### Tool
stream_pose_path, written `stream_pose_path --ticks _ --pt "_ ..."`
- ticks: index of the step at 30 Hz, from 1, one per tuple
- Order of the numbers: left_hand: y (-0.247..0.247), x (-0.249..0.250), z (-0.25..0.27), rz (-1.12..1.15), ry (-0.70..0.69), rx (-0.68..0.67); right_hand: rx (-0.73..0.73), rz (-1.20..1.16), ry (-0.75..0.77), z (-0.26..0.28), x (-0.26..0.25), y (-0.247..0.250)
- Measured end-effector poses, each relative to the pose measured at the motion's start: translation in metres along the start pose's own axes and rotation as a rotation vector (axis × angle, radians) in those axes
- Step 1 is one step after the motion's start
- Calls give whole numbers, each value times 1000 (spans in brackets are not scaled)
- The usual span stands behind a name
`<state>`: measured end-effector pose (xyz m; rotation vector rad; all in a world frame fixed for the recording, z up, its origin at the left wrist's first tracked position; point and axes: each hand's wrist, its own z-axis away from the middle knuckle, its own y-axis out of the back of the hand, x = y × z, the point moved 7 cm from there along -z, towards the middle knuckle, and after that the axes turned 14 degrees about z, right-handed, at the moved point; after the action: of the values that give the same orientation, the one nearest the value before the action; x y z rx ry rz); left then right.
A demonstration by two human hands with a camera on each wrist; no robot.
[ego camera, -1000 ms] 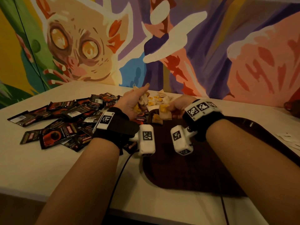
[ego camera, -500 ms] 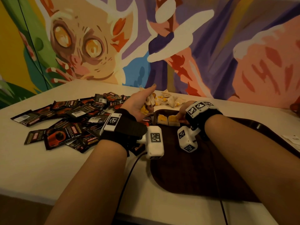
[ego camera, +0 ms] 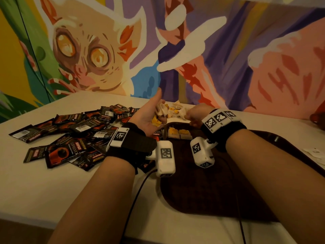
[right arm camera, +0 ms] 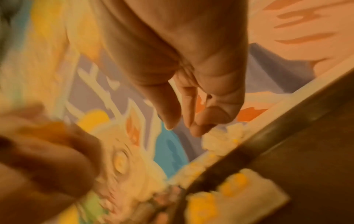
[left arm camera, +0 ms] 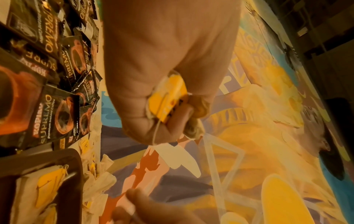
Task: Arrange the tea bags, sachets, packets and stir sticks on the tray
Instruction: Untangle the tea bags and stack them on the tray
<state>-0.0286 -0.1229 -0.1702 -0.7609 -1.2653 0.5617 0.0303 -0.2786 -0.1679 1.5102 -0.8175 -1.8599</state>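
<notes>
While left hand (left arm camera: 162, 72) clutches yellow-tagged tea bags (left arm camera: 168, 97) — "Kopiko Supremo" packets (ego camera: 70, 150) beside — right hand (ego camera: 195, 115) fingers unclear.

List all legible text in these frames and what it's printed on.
"KOPIKO": red band on the black coffee sachets.
"SUPREMO": large lettering on the same sachets.
"Premium Instant Coffee": small line under SUPREMO, left wrist view.
Barcode stickers on sachet backs: digits too small to read.
Yellow tea bag tags: print unreadable.
Wrist markers: square codes only, no words.
</notes>
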Motion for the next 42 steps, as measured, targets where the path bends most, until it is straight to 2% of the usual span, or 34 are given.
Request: stream_pose_path --ticks 2,4,7,12,17,24,26,29,33,38,42 --pt "-3 -1 2 51 21 -17 -20 -230 16 25 -11 3" --pt "-5 -2 2 92 39 -31 -91 -470 108 59 -23 5" --pt "-10 -5 3 113 52 -68 -182 -643 239 96 -23 8" --pt "-20 -14 12 -32 91 -133 -197 -749 330 114 -11 6" --pt "-24 -29 13 -187 161 -144 -224 -717 340 112 -9 -9" --pt "-23 -39 10 -193 226 -149 -109 -679 288 103 -3 -13" --pt "-25 -36 12 -213 212 -143 -75 -707 292 100 -2 -10" --pt "-19 -32 11 -247 152 -62 -38 -780 287 97 0 -6" --pt "-13 -26 10 -141 129 17 -21 -908 247 93 6 -3" --pt "-8 -14 6 -53 53 46 31 -1030 198 91 16 8" --pt "-5 -8 5 -60 19 53 14 -1066 175 91 19 9"
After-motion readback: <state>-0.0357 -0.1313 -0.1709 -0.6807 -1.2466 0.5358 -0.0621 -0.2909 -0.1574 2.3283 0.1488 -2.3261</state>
